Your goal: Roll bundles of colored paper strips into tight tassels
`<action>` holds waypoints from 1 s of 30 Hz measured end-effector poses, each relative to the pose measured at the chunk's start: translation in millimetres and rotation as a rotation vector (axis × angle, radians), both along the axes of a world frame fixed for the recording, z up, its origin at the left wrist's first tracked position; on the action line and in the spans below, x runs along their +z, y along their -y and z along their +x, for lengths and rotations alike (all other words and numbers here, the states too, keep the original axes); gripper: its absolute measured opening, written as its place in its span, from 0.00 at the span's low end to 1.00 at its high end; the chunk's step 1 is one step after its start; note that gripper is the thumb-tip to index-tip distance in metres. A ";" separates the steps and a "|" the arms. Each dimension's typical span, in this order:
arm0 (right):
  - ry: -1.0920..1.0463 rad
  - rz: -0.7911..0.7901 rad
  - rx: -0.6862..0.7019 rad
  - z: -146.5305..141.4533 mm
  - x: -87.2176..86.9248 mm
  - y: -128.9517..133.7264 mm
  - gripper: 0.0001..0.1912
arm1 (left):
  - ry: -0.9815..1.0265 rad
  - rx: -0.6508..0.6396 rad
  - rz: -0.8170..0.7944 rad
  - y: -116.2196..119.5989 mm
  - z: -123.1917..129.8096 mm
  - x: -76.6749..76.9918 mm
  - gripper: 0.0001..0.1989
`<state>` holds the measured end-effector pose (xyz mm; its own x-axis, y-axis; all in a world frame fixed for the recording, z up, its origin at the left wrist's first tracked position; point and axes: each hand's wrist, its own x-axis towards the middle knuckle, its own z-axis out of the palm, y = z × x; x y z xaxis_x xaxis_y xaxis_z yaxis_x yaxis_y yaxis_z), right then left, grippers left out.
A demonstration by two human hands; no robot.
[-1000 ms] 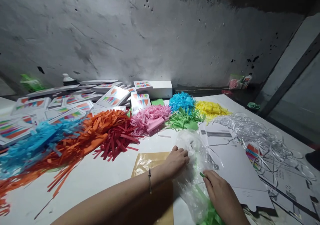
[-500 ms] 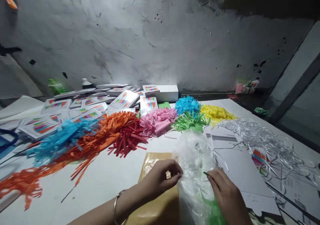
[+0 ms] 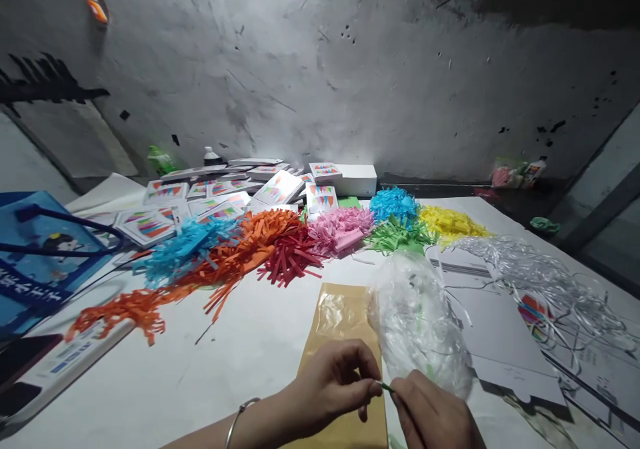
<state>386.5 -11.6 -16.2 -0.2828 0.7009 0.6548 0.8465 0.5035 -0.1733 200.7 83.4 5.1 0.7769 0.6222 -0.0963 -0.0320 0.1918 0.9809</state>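
Observation:
Low in the view, my left hand (image 3: 343,386) and my right hand (image 3: 433,412) meet over a tan paper envelope (image 3: 345,309). Between their fingertips runs a thin green paper strip (image 3: 387,388), narrow as if twisted. The right thumb and fingers are pinched on it, and the left thumb and forefinger close on its other end. Most of the strip is hidden by the right hand. A metal bangle circles my left wrist. Just beyond the right hand lies a crumpled clear plastic bag (image 3: 417,316).
Heaps of fringed paper in blue, orange (image 3: 260,236), red, pink, green (image 3: 400,236) and yellow cross the table. Printed cards (image 3: 280,189) pile up behind. Silvery cord (image 3: 540,276) lies tangled at right. A blue bag (image 3: 50,262) stands at left, near a white box (image 3: 85,356).
My hands have come together, lower in the view, and the left fingers now meet the green strip held by the right. The view has swung left, showing the blue bag.

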 end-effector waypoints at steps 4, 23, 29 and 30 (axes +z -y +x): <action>-0.006 -0.069 0.035 -8.9 2.6 8.4 0.12 | 0.079 0.062 -0.040 16.4 -8.2 -6.7 0.23; 0.006 -0.173 0.132 -37.6 -5.7 24.3 0.13 | -0.094 0.078 0.290 49.0 -40.0 -4.4 0.27; -0.306 -0.437 0.205 -40.0 -2.7 31.5 0.12 | -0.108 0.086 0.231 53.2 -44.6 -9.3 0.26; -0.343 -0.446 0.188 -40.4 -3.0 32.7 0.11 | -0.114 0.097 0.256 53.3 -45.6 -9.4 0.25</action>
<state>346.1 -44.3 -19.2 -0.2531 0.8877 0.3847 0.6077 0.4553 -0.6507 155.0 30.1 -4.3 0.7058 0.7084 -0.0099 0.0751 -0.0609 0.9953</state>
